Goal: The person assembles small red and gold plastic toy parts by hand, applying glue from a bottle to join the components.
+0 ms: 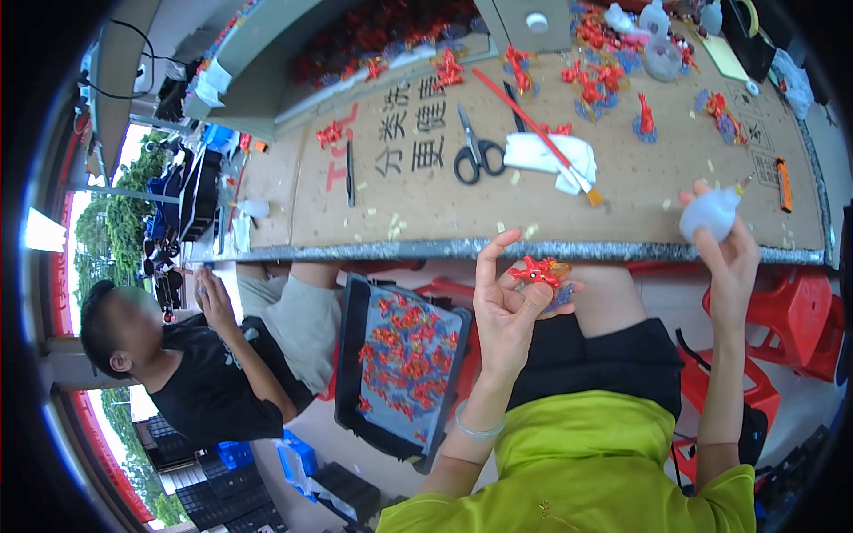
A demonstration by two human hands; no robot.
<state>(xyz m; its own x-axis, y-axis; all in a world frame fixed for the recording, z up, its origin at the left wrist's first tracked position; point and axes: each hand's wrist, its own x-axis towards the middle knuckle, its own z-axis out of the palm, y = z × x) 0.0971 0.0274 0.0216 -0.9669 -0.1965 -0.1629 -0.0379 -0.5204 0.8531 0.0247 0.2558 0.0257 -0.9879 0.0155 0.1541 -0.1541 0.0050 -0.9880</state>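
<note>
My left hand (510, 313) is closed, pinching a small red figurine (538, 269) with yellow and translucent blue-purple parts, just off the table's near edge. In my right hand (732, 258) is a rounded white squeeze bottle (708, 217), its thin needle tip pointing up and right. Bottle and figurine are well apart. Beyond my hands, a flat paintbrush (569, 169) with a red handle lies across a folded white cloth (542, 153). Black-handled scissors (477, 155) rest beside the cloth. An orange utility knife (783, 185) lies to the right of the bottle.
Cardboard (284, 204) covers the table. More red figurines (597, 84) stand toward the back, near clear bottles (662, 60). A black tray (354, 311) of figurines sits left of my legs. Another person (222, 373) sits further left. Red stools (782, 311) stand at right.
</note>
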